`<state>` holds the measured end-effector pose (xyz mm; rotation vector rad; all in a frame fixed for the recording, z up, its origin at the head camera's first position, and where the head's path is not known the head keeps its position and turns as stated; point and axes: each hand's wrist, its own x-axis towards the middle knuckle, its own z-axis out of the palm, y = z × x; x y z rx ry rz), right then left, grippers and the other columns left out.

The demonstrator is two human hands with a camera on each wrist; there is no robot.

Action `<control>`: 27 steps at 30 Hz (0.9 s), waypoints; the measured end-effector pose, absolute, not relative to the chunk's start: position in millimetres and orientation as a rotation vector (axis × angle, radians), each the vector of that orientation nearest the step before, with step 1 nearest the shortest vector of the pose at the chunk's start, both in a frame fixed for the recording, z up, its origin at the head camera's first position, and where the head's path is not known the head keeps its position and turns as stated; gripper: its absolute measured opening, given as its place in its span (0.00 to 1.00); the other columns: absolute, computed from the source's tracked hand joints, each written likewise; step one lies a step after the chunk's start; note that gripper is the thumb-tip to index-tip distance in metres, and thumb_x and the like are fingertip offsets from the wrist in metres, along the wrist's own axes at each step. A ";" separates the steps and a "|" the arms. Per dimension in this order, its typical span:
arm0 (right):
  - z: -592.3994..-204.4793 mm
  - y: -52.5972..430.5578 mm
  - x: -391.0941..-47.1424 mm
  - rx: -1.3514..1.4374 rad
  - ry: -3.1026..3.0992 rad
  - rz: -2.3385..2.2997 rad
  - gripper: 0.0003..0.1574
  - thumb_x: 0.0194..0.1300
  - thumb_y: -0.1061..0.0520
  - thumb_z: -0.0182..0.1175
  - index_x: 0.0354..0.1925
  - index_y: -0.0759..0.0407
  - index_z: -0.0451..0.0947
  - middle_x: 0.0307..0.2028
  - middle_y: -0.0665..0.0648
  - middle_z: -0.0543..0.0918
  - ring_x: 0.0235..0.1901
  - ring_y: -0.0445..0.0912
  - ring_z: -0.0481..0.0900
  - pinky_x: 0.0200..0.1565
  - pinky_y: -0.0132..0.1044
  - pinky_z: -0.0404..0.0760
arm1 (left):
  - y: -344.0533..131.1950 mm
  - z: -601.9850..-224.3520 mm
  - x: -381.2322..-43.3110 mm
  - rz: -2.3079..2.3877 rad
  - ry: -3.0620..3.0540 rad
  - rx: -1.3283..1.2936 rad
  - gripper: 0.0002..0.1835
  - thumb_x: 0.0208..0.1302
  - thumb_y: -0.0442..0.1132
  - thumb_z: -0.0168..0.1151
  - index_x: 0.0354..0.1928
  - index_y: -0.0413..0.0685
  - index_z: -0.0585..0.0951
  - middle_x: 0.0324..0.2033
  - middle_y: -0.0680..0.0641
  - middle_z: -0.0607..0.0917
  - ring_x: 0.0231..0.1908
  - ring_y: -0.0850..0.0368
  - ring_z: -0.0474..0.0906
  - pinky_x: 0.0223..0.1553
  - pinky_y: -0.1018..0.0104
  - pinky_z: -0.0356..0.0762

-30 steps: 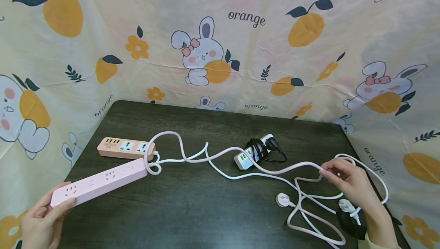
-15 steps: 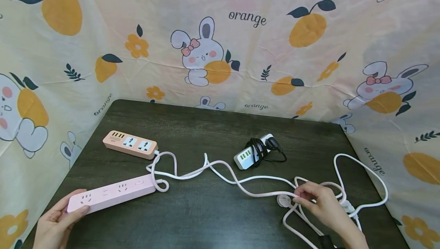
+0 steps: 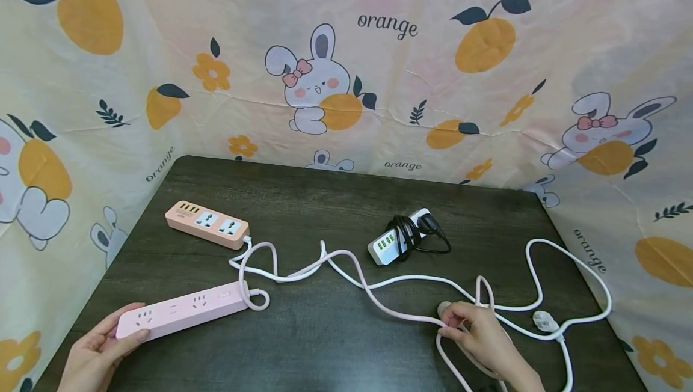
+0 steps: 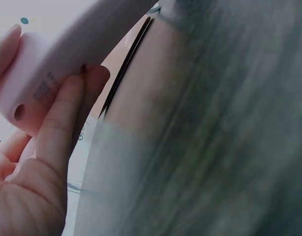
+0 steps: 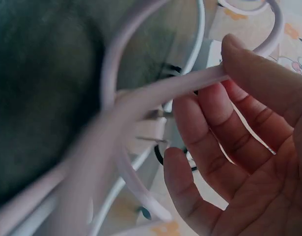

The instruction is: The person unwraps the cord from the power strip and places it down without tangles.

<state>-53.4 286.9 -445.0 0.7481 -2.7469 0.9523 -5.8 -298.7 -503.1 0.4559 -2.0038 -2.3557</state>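
Observation:
My left hand (image 3: 105, 347) grips the outer end of a pink power strip (image 3: 184, 311) at the table's left front. In the left wrist view the fingers (image 4: 57, 123) wrap its underside, where a round hole and printed marking show. Across the table, my right hand (image 3: 482, 335) pinches the strip's pink cord (image 3: 400, 315) between thumb and fingers. The right wrist view shows that cord (image 5: 190, 82) under the thumb, with more loops of it hanging nearby. A round plug partly shows behind the right fingertips in the head view.
An orange power strip (image 3: 208, 223) lies back left, its white cord (image 3: 422, 278) running right under the pink one. A white strip (image 3: 387, 248) wrapped in black cable (image 3: 406, 232) sits back centre. A white plug (image 3: 545, 321) lies on the dark table (image 3: 325, 199) at right.
My right hand has moved left and toward me, drawing the pink cord along. The pink strip has come lower and a little to the right in my left hand. The orange strip has shifted slightly.

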 end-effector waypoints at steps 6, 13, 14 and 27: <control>-455.3 283.3 -51.5 0.786 -2.754 0.960 0.18 0.41 0.64 0.74 0.23 0.48 0.74 0.22 0.38 0.73 0.23 0.29 0.69 0.22 0.29 0.71 | -302.2 -498.9 -6.4 -1.872 -2.546 0.559 0.20 0.51 0.33 0.71 0.48 0.54 0.79 0.34 0.72 0.79 0.33 0.74 0.76 0.32 0.79 0.78; -461.1 279.1 -49.1 0.717 -2.815 0.942 0.17 0.41 0.62 0.74 0.23 0.46 0.75 0.21 0.36 0.72 0.23 0.29 0.69 0.22 0.29 0.70 | -302.6 -492.7 -8.6 -1.235 -2.984 0.443 0.38 0.46 0.47 0.75 0.55 0.31 0.73 0.42 0.42 0.83 0.31 0.78 0.70 0.36 0.66 0.75; -461.6 278.3 -48.7 0.711 -2.817 0.941 0.17 0.41 0.62 0.74 0.22 0.46 0.75 0.21 0.36 0.72 0.23 0.29 0.69 0.22 0.29 0.70 | -302.8 -491.9 -8.7 -1.179 -3.024 0.428 0.38 0.45 0.49 0.75 0.55 0.32 0.73 0.44 0.37 0.82 0.31 0.77 0.70 0.37 0.64 0.74; -464.1 273.1 -44.7 0.685 -2.873 0.850 0.19 0.38 0.61 0.75 0.22 0.44 0.74 0.22 0.33 0.70 0.23 0.31 0.69 0.24 0.29 0.69 | -293.0 -482.5 -8.7 -0.890 -3.153 0.246 0.39 0.35 0.51 0.79 0.50 0.35 0.77 0.42 0.30 0.80 0.38 0.39 0.75 0.38 0.43 0.73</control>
